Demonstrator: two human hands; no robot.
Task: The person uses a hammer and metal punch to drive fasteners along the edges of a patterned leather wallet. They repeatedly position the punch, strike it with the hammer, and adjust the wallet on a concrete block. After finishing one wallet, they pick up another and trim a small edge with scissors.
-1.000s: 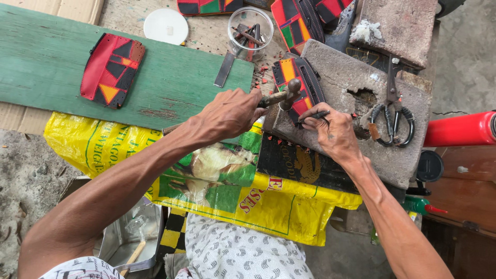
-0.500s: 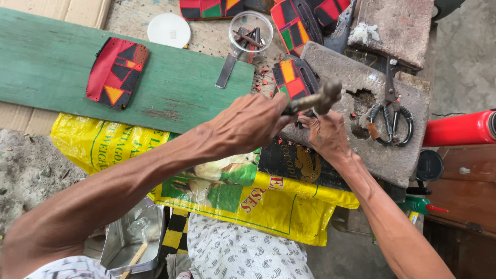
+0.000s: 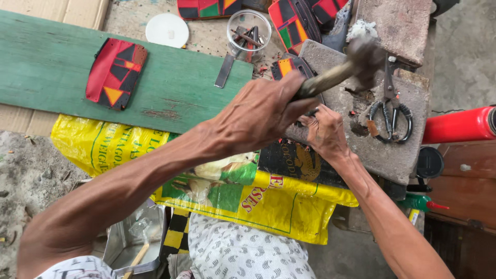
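My left hand (image 3: 258, 116) grips the handle of a hammer (image 3: 356, 57), whose blurred head is raised above the grey stone slab (image 3: 392, 150). My right hand (image 3: 323, 129) presses down on a colourful patterned leather piece (image 3: 289, 66) lying at the slab's left edge; its fingers hide most of the piece. A pair of scissors (image 3: 390, 111) rests on the slab to the right of my hands.
A green wooden plank (image 3: 51, 72) carries a red patterned pouch (image 3: 114, 73) and a metal blade (image 3: 225, 70). Behind it stand a clear cup of small tools (image 3: 249, 32) and a white lid (image 3: 166, 30). A yellow printed sack (image 3: 103, 144) covers my lap. A red cylinder (image 3: 460, 125) lies right.
My left hand has swung the hammer up and to the right, from low over the leather piece to high above the slab. My right hand stays on the piece.
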